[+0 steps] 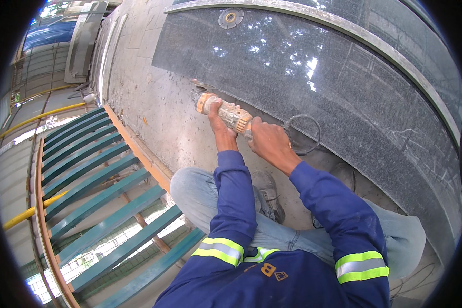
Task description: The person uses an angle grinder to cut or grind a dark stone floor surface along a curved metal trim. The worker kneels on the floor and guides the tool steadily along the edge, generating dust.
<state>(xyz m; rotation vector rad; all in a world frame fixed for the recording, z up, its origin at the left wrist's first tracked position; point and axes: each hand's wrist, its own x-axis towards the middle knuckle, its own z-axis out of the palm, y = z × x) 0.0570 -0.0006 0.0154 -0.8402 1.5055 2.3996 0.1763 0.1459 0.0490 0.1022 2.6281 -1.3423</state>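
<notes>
A dusty orange angle grinder [236,117] is in both hands, held tilted over the floor beside the near edge of a polished dark stone slab [272,77]. My left hand [222,128] is closed round the middle of its body, the thumb on top and the other fingers mostly hidden beneath. Closed on the rear end, my right hand [270,142] sits close to the power cord [319,134], which loops out to the right. The grinder's front end points away to the left, near the slab's edge; I cannot make out its disc clearly.
A round cutting disc [231,18] lies on the slab's far part. A long pale stone strip [344,32] crosses the slab. On the left runs a green-slatted railing [102,169] with an orange frame. Dust covers the concrete floor [159,113]. My shoe [268,194] is below the hands.
</notes>
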